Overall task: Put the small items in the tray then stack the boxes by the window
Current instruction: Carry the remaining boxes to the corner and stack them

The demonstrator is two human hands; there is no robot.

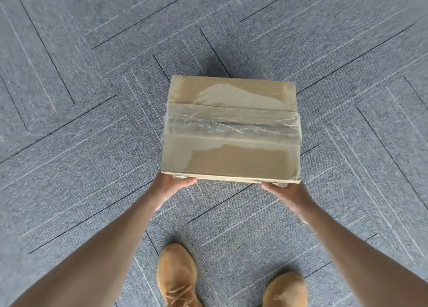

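Grey carpet tiles point(92, 126), laid in a herringbone pattern with thin dark and pale lines, filled the whole head view from edge to edge. Over the middle of that carpet sat a closed brown cardboard box point(231, 158), rectangular, its top flaps sealed along the centre seam by a wide band of clear packing tape point(231, 123) that was wrinkled and scuffed. Paler patches showed on both flaps where the surface layer looked torn or peeled. Whether the box rested on the carpet or was raised off it could not be told from this angle; a dark shadow lay on the carpet just beyond its far edge.

Two bare forearms reached forward from the lower corners of the view to the near edge of the box. The left hand point(171, 188) met the box at its near left corner, the thumb lying along the lower front edge and the fingers tucked underneath, out of sight. The right hand point(289, 195) met it at the near right corner in the same way, thumb along the edge, fingers hidden below. Both hands were closed around the box's near bottom edge, gripping it.

At the bottom edge of the view, two tan suede lace-up shoes point(177, 276) stood on the carpet between the forearms, well apart from the box.
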